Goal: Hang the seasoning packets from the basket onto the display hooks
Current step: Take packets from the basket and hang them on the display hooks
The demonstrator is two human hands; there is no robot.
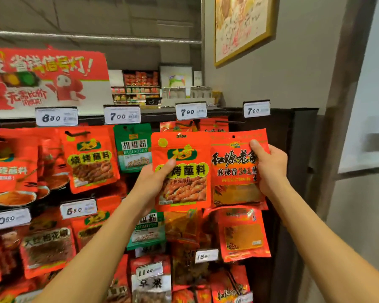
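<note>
Two packets raised to the top hooks, one in each hand.

Left hand (155, 178) grips the barbecue packet (181, 171) at its lower left edge, thumb across the front. Right hand (269, 169) grips the chili packet (239, 169) at its right edge, thumb on the face. Both are held upright and side by side, edges touching, with the hang holes on top, likely so the holes can meet the hooks. The chili packet's hole sits just below an empty hook (230, 122) under a price tag (256, 110). Neither is hung yet. The basket is out of view. The rack around them is full of hanging packets.
</note>
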